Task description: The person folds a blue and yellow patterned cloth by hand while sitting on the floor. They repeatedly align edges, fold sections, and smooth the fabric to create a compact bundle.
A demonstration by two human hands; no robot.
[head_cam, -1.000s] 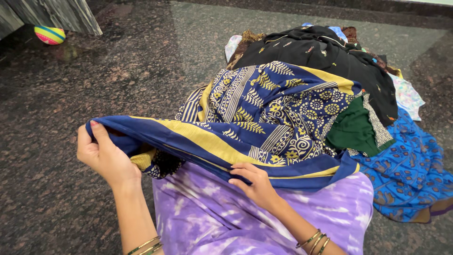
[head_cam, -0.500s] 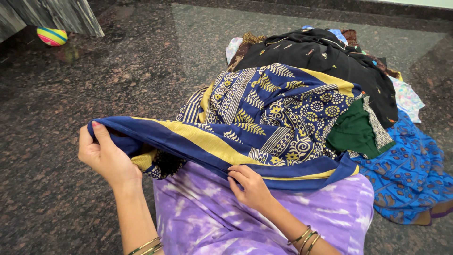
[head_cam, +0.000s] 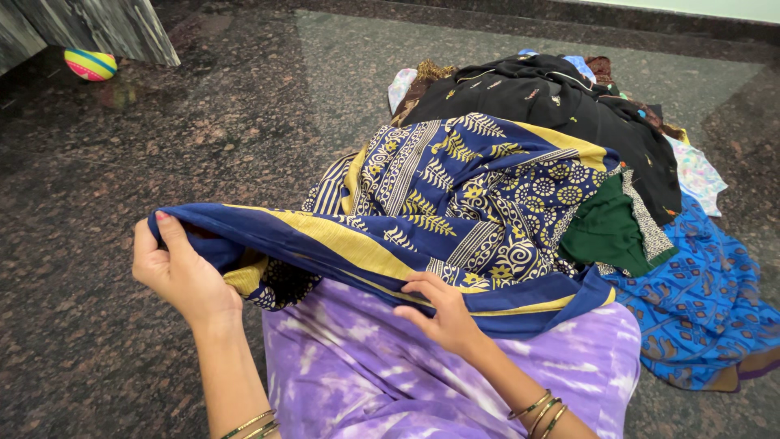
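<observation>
A navy blue and yellow patterned cloth (head_cam: pixel 463 187) is stretched in front of me, over my lap. My left hand (head_cam: pixel 183 272) grips its folded edge at the left end, lifted off the floor. My right hand (head_cam: pixel 439 309) pinches the same blue and yellow border near the middle. Below both hands lies purple tie-dye fabric (head_cam: pixel 390 374) covering my legs. Bangles show on both wrists.
Behind the patterned cloth is a heap of clothes: a black garment (head_cam: pixel 552 106), a dark green piece (head_cam: pixel 605 232), a bright blue printed cloth (head_cam: pixel 699 301). The floor is dark speckled granite (head_cam: pixel 244 106). A striped ball (head_cam: pixel 91 63) sits at the far left by a stone slab.
My right hand has slid slightly along the cloth's border. The left hand keeps its grip in almost the same spot.
</observation>
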